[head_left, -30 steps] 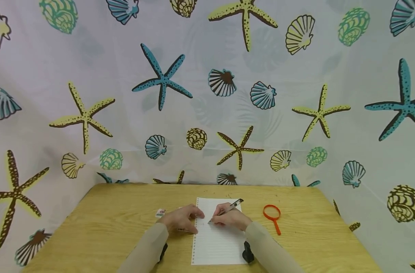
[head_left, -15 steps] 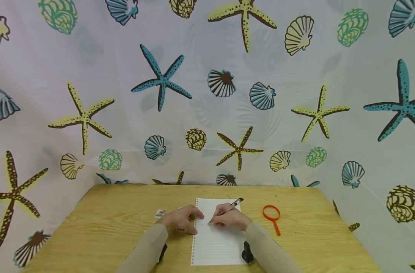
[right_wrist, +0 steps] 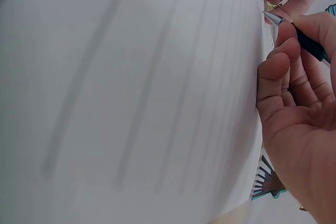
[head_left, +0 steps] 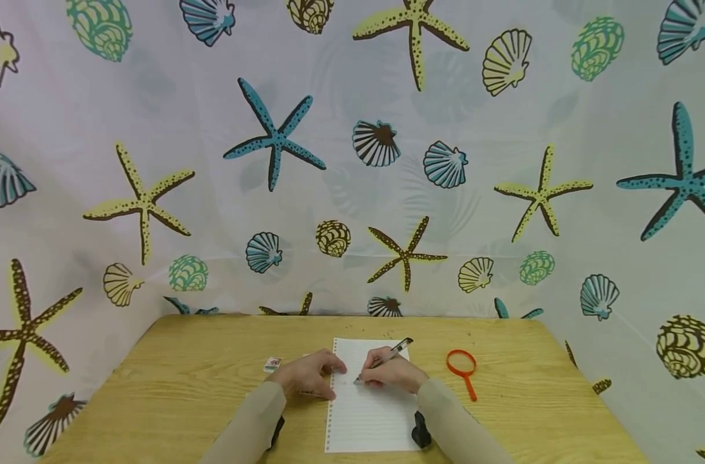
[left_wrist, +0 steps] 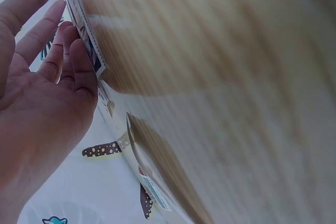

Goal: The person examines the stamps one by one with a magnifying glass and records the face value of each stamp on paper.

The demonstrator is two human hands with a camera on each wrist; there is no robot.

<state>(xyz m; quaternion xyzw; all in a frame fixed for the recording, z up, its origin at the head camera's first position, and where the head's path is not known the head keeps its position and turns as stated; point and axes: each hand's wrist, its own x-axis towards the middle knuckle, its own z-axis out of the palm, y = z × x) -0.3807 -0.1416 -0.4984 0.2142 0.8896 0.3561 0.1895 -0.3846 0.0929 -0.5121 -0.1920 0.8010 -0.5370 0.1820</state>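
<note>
My right hand (head_left: 393, 372) pinches a pen (head_left: 401, 346) with a clear barrel and dark cap end. The pen's metal tip (right_wrist: 271, 17) meets the lined loose-leaf paper (head_left: 371, 425) in its upper left part, where faint marks show on a line. Along the paper's punched left edge rests my left hand (head_left: 307, 374), fingers spread and relaxed, thumb lower down. Beside and partly under that hand, the left wrist view shows a flat stamp-like piece (left_wrist: 84, 27) with a perforated edge; the hand hides much of it in the head view.
A small stamp-like piece (head_left: 272, 365) lies left of the left hand. An orange-red magnifying glass (head_left: 470, 388) lies to the right of the paper. The wooden table (head_left: 202, 361) backs onto a cloth (head_left: 341, 193) printed with shells and starfish.
The pen tip has shifted slightly to the right along the line, and faint marks have grown to its left. The left hand stays in place.
</note>
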